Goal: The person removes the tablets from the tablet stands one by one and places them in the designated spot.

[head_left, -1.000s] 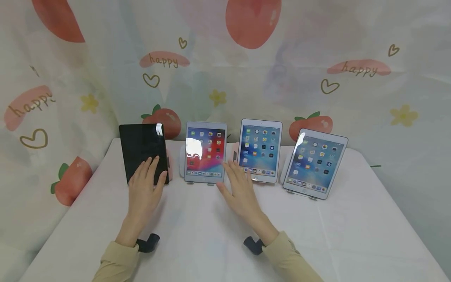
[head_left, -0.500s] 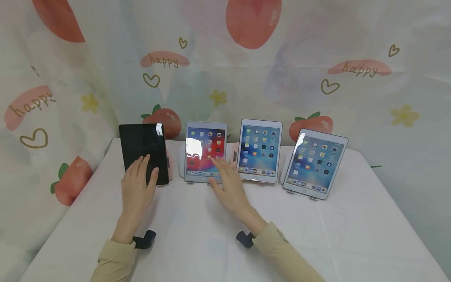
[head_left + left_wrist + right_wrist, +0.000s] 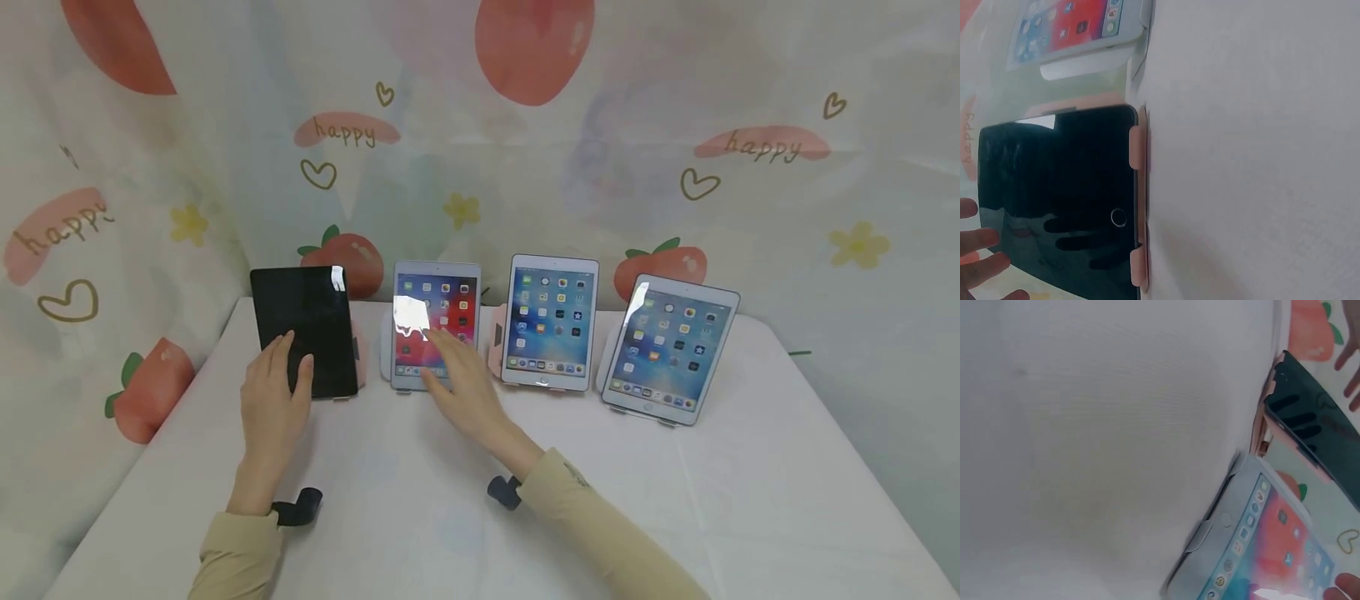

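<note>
My left hand [image 3: 273, 400] hovers with extended fingers in front of the dark-screened black tablet [image 3: 322, 325] at the far left. In the left wrist view its fingertips [image 3: 999, 261] show at the edge of the black tablet [image 3: 1054, 175], and dark finger reflections lie on the glass. My right hand [image 3: 468, 387], fingers spread, overlaps the lower part of the silver tablet with a red and blue home screen [image 3: 453, 283]. In the right wrist view only fingertips [image 3: 1349, 584] appear, beside the lit screen of that silver tablet [image 3: 1272, 550]. Neither hand grips anything.
Two more white tablets with blue home screens, one upright [image 3: 551, 325] and one turned sideways [image 3: 671, 350], stand to the right. Pink stands [image 3: 1137, 147] prop some tablets. A white cloth [image 3: 600, 467] covers the table; a fruit-print curtain [image 3: 536, 183] hangs behind.
My right hand has moved left, from between the two middle tablets to in front of the red-screened one. My left hand has drifted left and slightly down across the black tablet.
</note>
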{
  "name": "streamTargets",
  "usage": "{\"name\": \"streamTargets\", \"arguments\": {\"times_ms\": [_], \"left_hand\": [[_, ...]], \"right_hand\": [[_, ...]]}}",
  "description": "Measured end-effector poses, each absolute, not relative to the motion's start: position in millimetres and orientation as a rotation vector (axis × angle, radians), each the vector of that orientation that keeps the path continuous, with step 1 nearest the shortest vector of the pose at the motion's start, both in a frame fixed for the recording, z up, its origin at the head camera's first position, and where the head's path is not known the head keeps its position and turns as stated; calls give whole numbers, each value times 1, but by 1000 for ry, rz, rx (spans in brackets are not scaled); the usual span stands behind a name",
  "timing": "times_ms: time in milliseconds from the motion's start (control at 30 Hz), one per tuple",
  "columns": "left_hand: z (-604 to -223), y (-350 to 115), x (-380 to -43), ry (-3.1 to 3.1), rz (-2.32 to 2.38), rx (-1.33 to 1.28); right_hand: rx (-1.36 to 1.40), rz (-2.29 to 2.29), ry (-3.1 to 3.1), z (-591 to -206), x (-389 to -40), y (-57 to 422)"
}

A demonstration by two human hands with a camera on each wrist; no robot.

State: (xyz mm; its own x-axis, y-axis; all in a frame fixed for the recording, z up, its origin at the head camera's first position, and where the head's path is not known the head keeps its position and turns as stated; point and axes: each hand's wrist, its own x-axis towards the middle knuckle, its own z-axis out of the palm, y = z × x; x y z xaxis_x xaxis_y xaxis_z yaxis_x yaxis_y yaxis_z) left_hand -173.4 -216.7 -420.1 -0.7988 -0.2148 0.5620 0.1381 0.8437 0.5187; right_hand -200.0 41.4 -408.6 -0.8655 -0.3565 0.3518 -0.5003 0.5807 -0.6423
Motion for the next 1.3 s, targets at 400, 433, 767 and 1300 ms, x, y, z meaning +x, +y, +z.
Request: {"name": "streamTargets", "arguments": {"times_ms": [400, 433, 767, 1300], "left_hand": [[-420, -234, -181, -2305, -1037, 194], [-419, -235, -182, -2293, -1046, 195], [-416, -243, -192, -2201, -1057, 190], [-409, -254, -204, -2179, -1168, 373]], "right_hand": [[780, 1239, -2610, -399, -213, 16], [779, 1243, -2611, -399, -214, 14], [779, 1265, -2632, -396, -226, 2], [799, 1241, -2672, -385, -245, -21]]}}
